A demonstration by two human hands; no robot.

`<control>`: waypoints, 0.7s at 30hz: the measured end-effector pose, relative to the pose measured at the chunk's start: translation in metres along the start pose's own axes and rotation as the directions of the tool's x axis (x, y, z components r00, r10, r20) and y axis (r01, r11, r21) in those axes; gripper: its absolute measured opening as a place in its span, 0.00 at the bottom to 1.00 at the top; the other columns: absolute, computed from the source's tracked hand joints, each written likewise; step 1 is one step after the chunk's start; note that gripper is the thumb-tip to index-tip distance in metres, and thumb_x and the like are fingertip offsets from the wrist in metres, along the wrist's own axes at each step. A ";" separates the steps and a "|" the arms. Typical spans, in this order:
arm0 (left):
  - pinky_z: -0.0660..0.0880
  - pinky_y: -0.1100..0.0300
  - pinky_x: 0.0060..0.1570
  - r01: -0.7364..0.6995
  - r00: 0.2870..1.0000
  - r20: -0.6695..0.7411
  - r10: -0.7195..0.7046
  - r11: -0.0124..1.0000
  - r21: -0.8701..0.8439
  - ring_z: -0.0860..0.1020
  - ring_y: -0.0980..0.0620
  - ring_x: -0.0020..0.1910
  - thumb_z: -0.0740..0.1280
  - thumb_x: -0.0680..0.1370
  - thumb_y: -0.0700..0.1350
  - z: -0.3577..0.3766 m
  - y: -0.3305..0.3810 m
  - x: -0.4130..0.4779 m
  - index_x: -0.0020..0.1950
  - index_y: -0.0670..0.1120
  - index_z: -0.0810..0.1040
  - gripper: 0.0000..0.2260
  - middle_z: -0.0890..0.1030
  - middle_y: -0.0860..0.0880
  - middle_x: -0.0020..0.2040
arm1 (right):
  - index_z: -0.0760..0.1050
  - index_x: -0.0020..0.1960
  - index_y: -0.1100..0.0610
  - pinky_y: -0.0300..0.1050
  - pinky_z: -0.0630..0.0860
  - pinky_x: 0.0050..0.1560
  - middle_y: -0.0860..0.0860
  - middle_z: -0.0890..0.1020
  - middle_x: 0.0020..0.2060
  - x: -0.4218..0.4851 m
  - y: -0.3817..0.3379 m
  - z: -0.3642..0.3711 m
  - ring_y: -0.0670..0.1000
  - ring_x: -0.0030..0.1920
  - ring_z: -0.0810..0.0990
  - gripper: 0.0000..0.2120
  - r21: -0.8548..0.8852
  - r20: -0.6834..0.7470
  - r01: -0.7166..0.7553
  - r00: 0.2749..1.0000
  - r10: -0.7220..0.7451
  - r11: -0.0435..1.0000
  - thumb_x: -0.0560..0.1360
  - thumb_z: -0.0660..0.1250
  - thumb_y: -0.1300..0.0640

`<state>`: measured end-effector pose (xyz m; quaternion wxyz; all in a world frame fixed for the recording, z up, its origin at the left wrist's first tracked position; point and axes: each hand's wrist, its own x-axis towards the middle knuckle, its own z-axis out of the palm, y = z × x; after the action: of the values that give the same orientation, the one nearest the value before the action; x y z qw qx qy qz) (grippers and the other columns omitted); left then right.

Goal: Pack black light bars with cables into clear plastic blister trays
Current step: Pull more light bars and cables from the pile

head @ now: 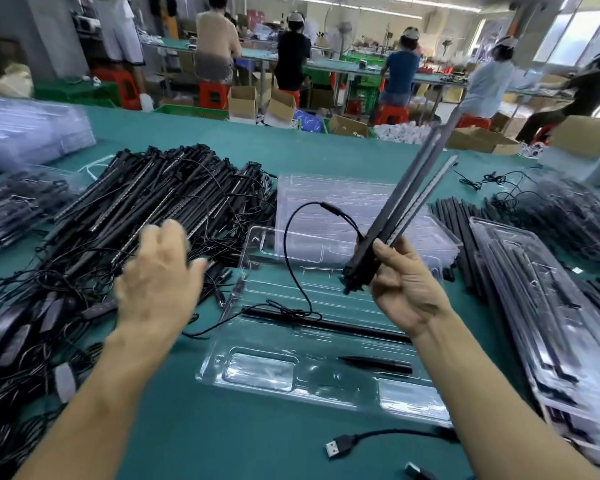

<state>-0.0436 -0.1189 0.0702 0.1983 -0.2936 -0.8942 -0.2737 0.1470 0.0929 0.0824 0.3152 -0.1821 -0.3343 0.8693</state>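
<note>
My right hand (pixel 404 284) grips the lower ends of two black light bars (pixel 400 209) that slant up and to the right above the table. A black cable (pixel 293 261) loops from their base down into the clear blister tray (pixel 271 372) in front of me. That tray holds one black bar (pixel 326 322) across its middle and a short black piece (pixel 378 363) lower down. My left hand (pixel 160 275), blurred, hovers with relaxed fingers over the right edge of a big pile of black bars and cables (pixel 146 216), holding nothing.
A stack of empty clear trays (pixel 343 202) lies behind the open one. Filled trays (pixel 541 306) are stacked at the right, more at the left (pixel 18 202). A USB plug (pixel 338 448) lies near the front edge. Several people work at far benches.
</note>
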 end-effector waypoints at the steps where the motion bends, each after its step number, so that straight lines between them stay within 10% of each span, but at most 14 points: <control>1: 0.68 0.57 0.30 -0.085 0.991 0.095 0.098 0.989 -0.124 0.71 0.52 0.30 0.73 0.75 0.52 0.001 0.007 -0.005 0.43 0.48 0.71 0.13 0.74 0.51 0.40 | 0.78 0.44 0.54 0.28 0.66 0.21 0.55 0.79 0.48 0.000 0.003 0.000 0.48 0.43 0.81 0.10 0.016 0.007 -0.002 1.000 0.002 1.000 0.68 0.68 0.67; 3: 0.76 0.54 0.31 -0.033 0.853 0.445 0.271 0.881 -0.473 0.78 0.50 0.31 0.71 0.73 0.60 0.001 0.024 -0.018 0.38 0.50 0.78 0.14 0.79 0.51 0.33 | 0.79 0.43 0.54 0.31 0.71 0.24 0.53 0.81 0.44 -0.001 0.006 0.003 0.49 0.44 0.81 0.07 0.036 0.018 -0.009 1.000 0.008 0.999 0.69 0.69 0.65; 6: 0.79 0.58 0.31 0.301 0.442 0.768 0.464 0.729 -0.614 0.84 0.47 0.34 0.69 0.77 0.58 0.008 0.043 -0.038 0.49 0.55 0.82 0.08 0.84 0.48 0.40 | 0.79 0.39 0.52 0.37 0.70 0.35 0.49 0.83 0.37 -0.001 0.011 0.006 0.46 0.37 0.79 0.07 -0.057 -0.053 0.018 0.998 -0.021 0.998 0.65 0.73 0.63; 8: 0.80 0.57 0.36 0.386 0.383 0.792 0.475 0.697 -0.604 0.85 0.47 0.39 0.65 0.81 0.50 0.023 0.051 -0.048 0.65 0.57 0.76 0.12 0.84 0.48 0.45 | 0.77 0.38 0.54 0.39 0.65 0.35 0.49 0.83 0.34 -0.003 0.012 0.007 0.46 0.36 0.77 0.09 -0.079 -0.083 0.017 0.996 -0.024 0.997 0.62 0.75 0.63; 15: 0.78 0.60 0.53 0.526 0.786 0.596 0.164 0.330 -0.784 0.79 0.63 0.52 0.65 0.81 0.39 0.060 0.048 -0.029 0.78 0.66 0.45 0.39 0.65 0.57 0.75 | 0.81 0.33 0.53 0.38 0.70 0.31 0.49 0.81 0.32 -0.011 0.002 0.008 0.46 0.32 0.77 0.07 -0.065 0.127 0.023 0.992 -0.015 0.998 0.61 0.76 0.63; 19: 0.73 0.52 0.64 0.419 0.906 0.405 -0.122 0.386 -0.822 0.74 0.64 0.61 0.62 0.82 0.43 0.074 0.023 -0.010 0.78 0.67 0.44 0.35 0.54 0.59 0.79 | 0.83 0.34 0.58 0.39 0.77 0.33 0.54 0.83 0.32 -0.014 0.005 -0.009 0.50 0.34 0.82 0.08 -0.244 0.042 -0.160 0.984 0.175 0.957 0.64 0.71 0.70; 21: 0.72 0.53 0.63 0.352 0.934 0.329 -0.136 0.497 -0.793 0.72 0.55 0.65 0.60 0.83 0.48 0.079 0.014 -0.010 0.77 0.62 0.60 0.23 0.61 0.53 0.77 | 0.84 0.35 0.59 0.40 0.80 0.34 0.57 0.83 0.32 -0.010 0.018 -0.020 0.52 0.34 0.83 0.17 -0.276 -0.028 -0.238 0.970 0.240 0.931 0.70 0.63 0.77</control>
<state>-0.0427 -0.0658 0.0096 -0.1104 -0.2509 -0.6994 -0.6601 0.1575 0.0851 0.0566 0.1774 -0.2613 -0.4291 0.8463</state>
